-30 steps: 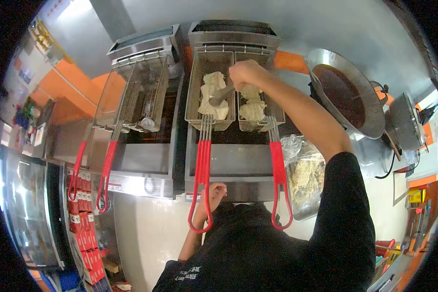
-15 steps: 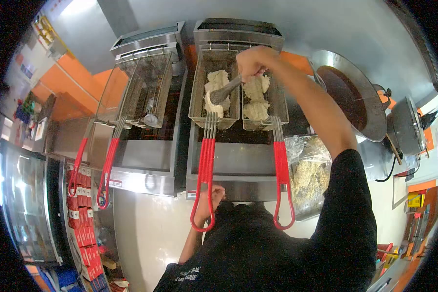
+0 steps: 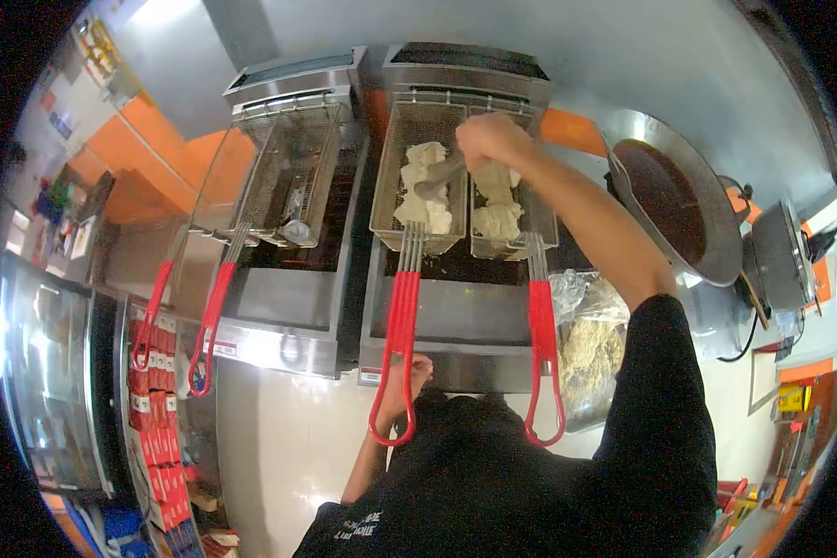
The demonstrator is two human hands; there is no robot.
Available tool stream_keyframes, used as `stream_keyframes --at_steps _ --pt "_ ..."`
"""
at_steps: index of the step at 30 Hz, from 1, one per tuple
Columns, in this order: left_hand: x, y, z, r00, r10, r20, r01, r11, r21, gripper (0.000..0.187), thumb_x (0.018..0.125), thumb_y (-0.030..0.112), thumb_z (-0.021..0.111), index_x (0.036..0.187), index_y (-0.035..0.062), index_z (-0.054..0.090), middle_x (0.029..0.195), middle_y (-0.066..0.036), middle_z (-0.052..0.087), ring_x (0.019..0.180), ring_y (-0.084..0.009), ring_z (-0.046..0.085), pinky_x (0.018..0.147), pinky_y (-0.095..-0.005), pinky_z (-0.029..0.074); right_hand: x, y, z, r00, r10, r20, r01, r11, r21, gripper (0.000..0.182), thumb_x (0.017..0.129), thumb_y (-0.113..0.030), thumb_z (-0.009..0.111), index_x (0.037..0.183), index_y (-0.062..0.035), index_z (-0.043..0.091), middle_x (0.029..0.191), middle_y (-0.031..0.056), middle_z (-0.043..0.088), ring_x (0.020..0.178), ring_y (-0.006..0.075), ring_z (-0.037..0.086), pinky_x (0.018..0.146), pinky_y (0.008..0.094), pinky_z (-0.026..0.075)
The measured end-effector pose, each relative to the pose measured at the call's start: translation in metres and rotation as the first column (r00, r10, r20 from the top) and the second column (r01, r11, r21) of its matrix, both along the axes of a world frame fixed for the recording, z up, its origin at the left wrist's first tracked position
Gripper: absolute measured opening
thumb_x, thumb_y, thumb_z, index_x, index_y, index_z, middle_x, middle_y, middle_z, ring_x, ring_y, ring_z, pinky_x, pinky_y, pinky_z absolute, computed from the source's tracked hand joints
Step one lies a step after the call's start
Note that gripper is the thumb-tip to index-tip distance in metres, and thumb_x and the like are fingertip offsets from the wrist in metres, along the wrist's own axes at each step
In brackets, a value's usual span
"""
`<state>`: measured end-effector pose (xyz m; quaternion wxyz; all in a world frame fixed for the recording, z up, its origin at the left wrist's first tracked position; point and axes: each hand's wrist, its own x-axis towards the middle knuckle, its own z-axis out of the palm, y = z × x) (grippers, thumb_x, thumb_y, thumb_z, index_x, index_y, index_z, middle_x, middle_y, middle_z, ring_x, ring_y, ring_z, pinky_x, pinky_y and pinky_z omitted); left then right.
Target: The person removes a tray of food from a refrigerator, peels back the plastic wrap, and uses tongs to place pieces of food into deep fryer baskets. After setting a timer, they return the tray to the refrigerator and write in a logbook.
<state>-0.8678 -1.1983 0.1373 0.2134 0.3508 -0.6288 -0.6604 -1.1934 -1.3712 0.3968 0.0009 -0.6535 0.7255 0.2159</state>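
My right hand (image 3: 493,141) is closed on grey tongs (image 3: 445,175), which slant down into the left fry basket (image 3: 381,200) of the right-hand fryer. Their tip touches pale, batter-coated pieces (image 3: 425,191) lying in that basket. More coated pieces (image 3: 498,220) sit in the neighbouring right fry basket (image 3: 551,228). Down by the fryer's front edge, my left hand (image 3: 411,379) is partly behind the left basket's red handle (image 3: 400,316). Its fingers look curled, and what they hold, if anything, is hidden.
Another fryer (image 3: 274,302) stands to the left, with two baskets and a round metal item (image 3: 296,231) there. On the right are a large pan (image 3: 665,200) of dark liquid and a tray (image 3: 593,349) of yellowish crumbs under plastic. Red handles (image 3: 542,316) project toward me.
The tongs have lifted slightly and no longer cover the white piece at the basket's near end. My left hand stays near the handle. The whole view has shifted a little.
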Motion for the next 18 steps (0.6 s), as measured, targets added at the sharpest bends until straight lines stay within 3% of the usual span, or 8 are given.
stream_keyframes --at_steps 4,5,7,10,12,14,18 --pt "0.007 -0.001 0.022 0.999 0.031 -0.043 -0.033 0.998 -0.054 0.010 0.083 0.005 0.056 0.092 0.0006 0.054 0.079 -0.005 0.058 0.075 -0.0131 0.057 0.068 -0.0262 0.048 0.023 0.009 0.057 0.999 0.037 0.031 -0.027 0.965 -0.262 0.033 0.070 -0.030 0.067 0.081 0.0013 0.064 0.080 0.0164 0.064 0.077 0.0289 0.064 0.066 0.0416 0.052" --pt "0.009 0.001 0.020 0.994 0.075 -0.085 -0.075 0.997 0.006 0.012 0.081 0.005 0.057 0.093 0.0026 0.055 0.079 -0.007 0.060 0.075 -0.0140 0.059 0.066 -0.0280 0.048 0.030 0.006 0.067 0.997 0.051 0.054 -0.030 0.942 -0.334 0.035 0.070 -0.031 0.067 0.081 0.0015 0.064 0.079 0.0171 0.064 0.077 0.0293 0.064 0.066 0.0416 0.052" --pt "0.015 0.000 0.010 0.999 0.044 -0.003 -0.044 0.995 -0.087 0.015 0.081 0.006 0.058 0.096 0.0035 0.055 0.079 -0.009 0.061 0.074 -0.0151 0.060 0.065 -0.0291 0.048 0.046 -0.005 0.070 0.989 0.132 0.069 -0.083 0.874 -0.479 0.036 0.070 -0.034 0.068 0.081 0.0000 0.064 0.079 0.0164 0.064 0.076 0.0300 0.064 0.065 0.0418 0.052" --pt "0.022 -0.003 -0.030 0.997 0.056 0.044 -0.049 0.987 -0.153 0.018 0.081 0.010 0.059 0.098 0.0042 0.056 0.080 -0.013 0.062 0.075 -0.0174 0.062 0.063 -0.0299 0.048 0.093 -0.037 0.061 0.960 0.226 0.166 -0.137 0.895 -0.425 0.035 0.070 -0.038 0.068 0.080 -0.0047 0.066 0.079 0.0148 0.065 0.074 0.0301 0.064 0.063 0.0407 0.052" --pt "0.024 -0.005 -0.036 0.997 0.072 -0.003 -0.072 0.988 -0.135 0.017 0.082 0.013 0.057 0.096 0.0042 0.057 0.081 -0.013 0.062 0.076 -0.0180 0.062 0.064 -0.0303 0.048 0.118 -0.068 0.031 0.929 0.327 0.172 -0.234 0.881 -0.411 0.047 0.063 -0.049 0.071 0.081 -0.0060 0.066 0.078 0.0120 0.065 0.075 0.0289 0.064 0.064 0.0392 0.051" --pt "0.023 -0.007 -0.030 0.993 0.118 0.012 -0.116 0.991 -0.071 0.017 0.083 0.014 0.056 0.094 0.0022 0.058 0.082 -0.013 0.062 0.077 -0.0196 0.062 0.066 -0.0312 0.048 0.145 -0.086 0.010 0.943 0.258 0.208 -0.171 0.917 -0.360 0.055 0.060 -0.054 0.072 0.088 -0.0068 0.065 0.087 0.0126 0.065 0.084 0.0269 0.063 0.070 0.0378 0.050" --pt "0.022 -0.009 0.031 0.988 0.151 -0.003 -0.151 0.988 0.017 0.032 0.089 0.028 0.050 0.098 -0.0012 0.057 0.087 -0.014 0.062 0.080 -0.0256 0.062 0.070 -0.0348 0.048 0.142 -0.064 0.020 0.856 0.347 0.384 -0.161 0.884 -0.439 0.049 0.072 -0.048 0.065 0.096 -0.0049 0.062 0.089 0.0141 0.063 0.087 0.0305 0.061 0.072 0.0413 0.050"
